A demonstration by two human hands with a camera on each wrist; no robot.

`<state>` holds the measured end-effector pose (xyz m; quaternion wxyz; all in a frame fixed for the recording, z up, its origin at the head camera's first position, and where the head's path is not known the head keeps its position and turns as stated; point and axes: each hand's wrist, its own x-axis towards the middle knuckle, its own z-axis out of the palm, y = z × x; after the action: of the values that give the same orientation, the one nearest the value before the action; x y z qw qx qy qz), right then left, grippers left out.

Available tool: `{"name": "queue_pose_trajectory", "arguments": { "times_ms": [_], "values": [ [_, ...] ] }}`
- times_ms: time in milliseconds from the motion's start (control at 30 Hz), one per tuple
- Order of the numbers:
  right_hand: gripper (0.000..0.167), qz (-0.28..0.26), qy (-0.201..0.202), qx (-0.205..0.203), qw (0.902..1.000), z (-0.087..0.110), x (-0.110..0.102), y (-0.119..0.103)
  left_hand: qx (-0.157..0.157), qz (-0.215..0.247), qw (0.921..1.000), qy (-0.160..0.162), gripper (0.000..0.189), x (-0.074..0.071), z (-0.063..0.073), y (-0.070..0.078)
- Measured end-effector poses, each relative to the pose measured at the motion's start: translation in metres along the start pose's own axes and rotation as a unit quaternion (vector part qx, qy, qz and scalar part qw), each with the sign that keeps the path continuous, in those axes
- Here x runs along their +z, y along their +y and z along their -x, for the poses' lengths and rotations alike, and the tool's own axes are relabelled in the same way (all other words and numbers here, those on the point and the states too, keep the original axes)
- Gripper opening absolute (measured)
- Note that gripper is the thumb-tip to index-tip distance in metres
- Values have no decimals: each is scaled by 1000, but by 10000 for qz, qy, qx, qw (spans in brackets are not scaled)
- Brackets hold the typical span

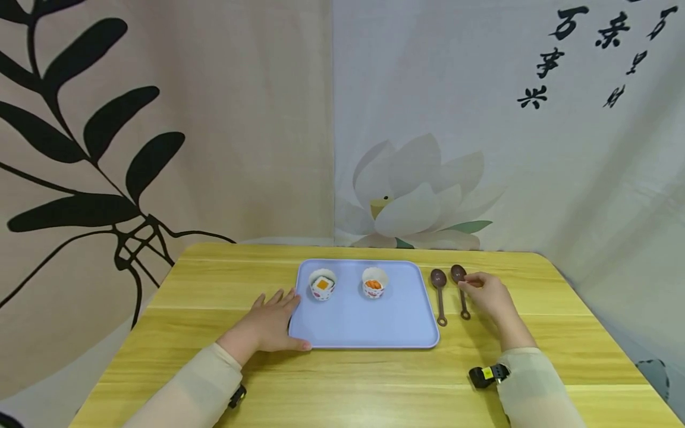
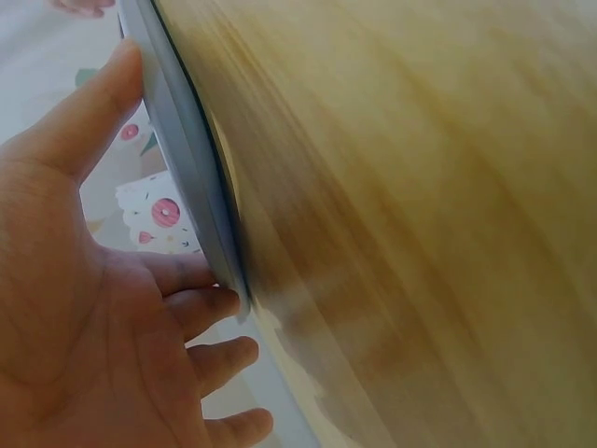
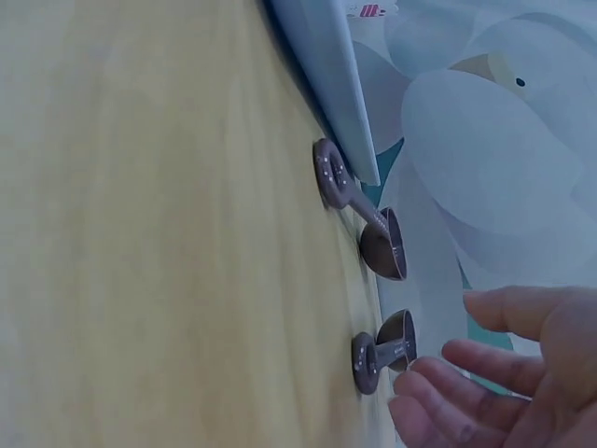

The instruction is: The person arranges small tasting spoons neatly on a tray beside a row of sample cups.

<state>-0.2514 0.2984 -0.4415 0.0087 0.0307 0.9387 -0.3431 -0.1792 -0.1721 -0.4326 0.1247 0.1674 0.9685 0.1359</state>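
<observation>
My left hand (image 1: 270,326) spreads around the near left corner of a pale blue tray (image 1: 369,327), thumb at its front edge and fingertips along its left side. In the left wrist view, the fingertips of that hand (image 2: 103,317) touch the tray's rim (image 2: 191,168). Over to the right, my right hand (image 1: 491,294) hovers at the neck of the right-hand brown spoon (image 1: 464,310). Seen from the right wrist, its thumb stands apart from the loosely bent fingers, which come close beside that spoon's bowl (image 3: 399,329). A matching spoon (image 1: 439,279) lies between it and the tray.
Two small patterned paper cups stand on the tray's far half: the left cup (image 1: 323,291) contains a white and yellow-orange piece, the right cup (image 1: 374,274) orange pieces. The wooden table (image 1: 374,386) ends at a printed curtain (image 1: 267,119) behind.
</observation>
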Motion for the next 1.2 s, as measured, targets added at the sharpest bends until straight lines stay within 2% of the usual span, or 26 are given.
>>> {"name": "queue_pose_trajectory", "arguments": {
  "times_ms": [267,467,1200],
  "values": [
    [47,-895,-286,539,9941,-2,-1,2,-19,45,10000,-3,116,0,1,0],
    [44,-1274,-403,679,9887,-5,0,5,-34,67,10000,-28,117,1,2,0],
    [33,-738,-430,831,9929,-14,7,8,-69,19,9999,-81,116,0,1,1]
  ]
}}
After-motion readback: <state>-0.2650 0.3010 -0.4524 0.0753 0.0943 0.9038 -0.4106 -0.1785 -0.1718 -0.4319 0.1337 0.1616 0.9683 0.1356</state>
